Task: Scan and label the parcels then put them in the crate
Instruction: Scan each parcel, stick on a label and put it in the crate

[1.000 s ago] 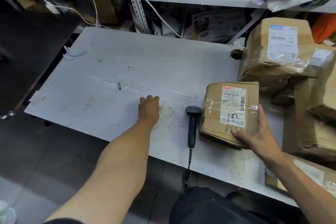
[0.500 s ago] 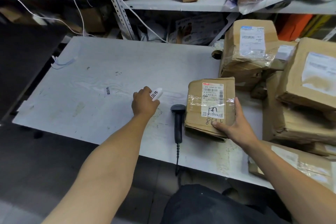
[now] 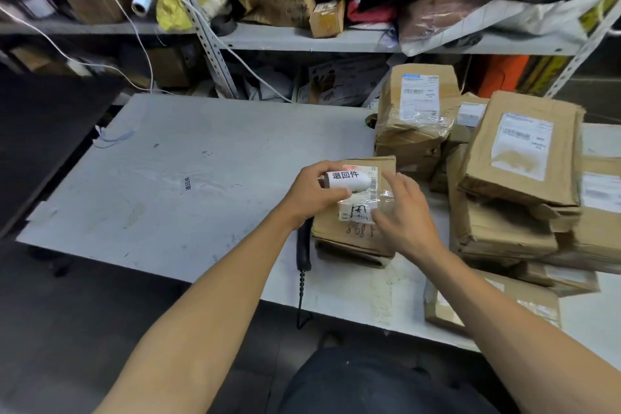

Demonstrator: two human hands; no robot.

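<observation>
While the grey table carries a tall pile of waiting parcels on its right side, one brown parcel lies near the front edge, just right of the black scanner. Over it, the left hand pinches a white label, and the right hand hovers with fingers loosely spread. Labelling looks under way; the pile remains, and no crate shows.

Grey table, parcel, scanner, stacked boxes, small sticker
</observation>
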